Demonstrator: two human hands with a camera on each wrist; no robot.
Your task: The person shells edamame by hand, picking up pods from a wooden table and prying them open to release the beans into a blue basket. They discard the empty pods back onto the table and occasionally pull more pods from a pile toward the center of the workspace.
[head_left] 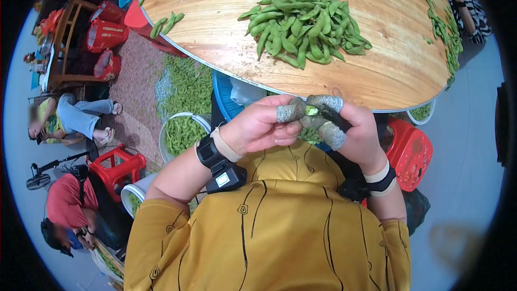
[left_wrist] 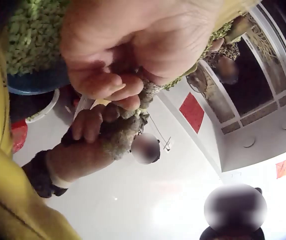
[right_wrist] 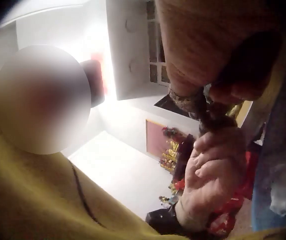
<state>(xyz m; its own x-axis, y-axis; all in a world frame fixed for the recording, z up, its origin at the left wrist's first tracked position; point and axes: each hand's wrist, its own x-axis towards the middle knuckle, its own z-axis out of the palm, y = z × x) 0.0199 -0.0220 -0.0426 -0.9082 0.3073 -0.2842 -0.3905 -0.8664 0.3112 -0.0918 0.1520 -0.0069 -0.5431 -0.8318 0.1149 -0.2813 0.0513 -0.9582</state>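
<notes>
My left hand (head_left: 258, 126) and right hand (head_left: 361, 134) meet over my lap at the table's near edge, with grey tape wrapped round the thumb and finger ends. Between the taped tips a green soybean pod (head_left: 311, 111) shows, pinched from both sides and mostly covered by the fingers. On the wooden table (head_left: 210, 32) just ahead lies a heap of soybean pods (head_left: 309, 21). Under the hands, shelled green beans (left_wrist: 35, 37) fill a blue basin (left_wrist: 40, 84).
A white bucket of pods (head_left: 183, 134) stands at left, near pods spread on the floor (head_left: 186, 83). Red stools (head_left: 409, 153) (head_left: 116, 170) flank me. Two people sit at left; another person's arm (head_left: 463, 8) is across the table. More pods (head_left: 444, 32) line the right edge.
</notes>
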